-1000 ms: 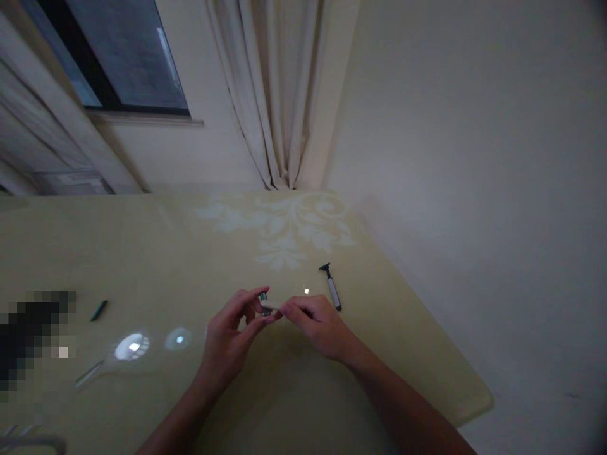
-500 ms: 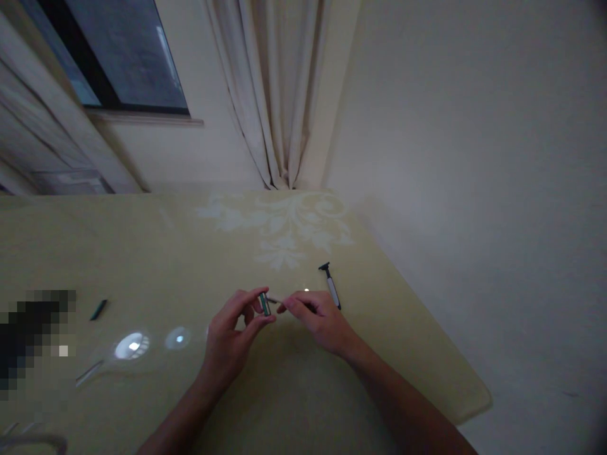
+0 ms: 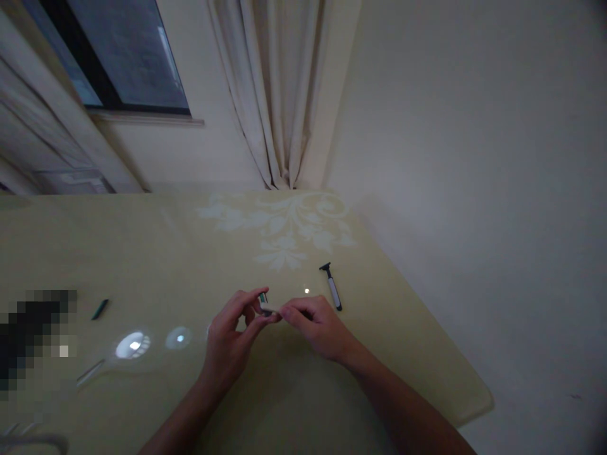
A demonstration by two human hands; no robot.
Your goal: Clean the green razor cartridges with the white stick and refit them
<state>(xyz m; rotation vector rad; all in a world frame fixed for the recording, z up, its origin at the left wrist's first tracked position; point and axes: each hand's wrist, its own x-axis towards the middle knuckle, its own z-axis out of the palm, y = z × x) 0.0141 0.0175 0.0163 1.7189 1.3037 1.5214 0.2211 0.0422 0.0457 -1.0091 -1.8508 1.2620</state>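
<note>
Between the thumb and fingertips of my left hand (image 3: 232,322) is a small razor cartridge (image 3: 263,297) with a green strip, standing upright. My right hand (image 3: 315,319) pinches a small, thin, pale piece (image 3: 269,308) whose kind I cannot make out. Its tip lies against the lower part of the cartridge and covers some of it. Just beyond my right hand, a razor (image 3: 333,286) with a black head and grey handle lies on the table. A narrow green and dark piece (image 3: 100,309) lies farther left.
The glossy yellowish table (image 3: 156,253) has a pale floral pattern and light reflections. A wall (image 3: 450,189) runs along its right edge. Beyond the far edge hang curtains (image 3: 279,95) beside a window (image 3: 123,57). Something dark and blurred out (image 3: 33,335) is at the left.
My right hand has moved slightly down, and the piece in it now covers the lower part of the cartridge. My left hand keeps its hold.
</note>
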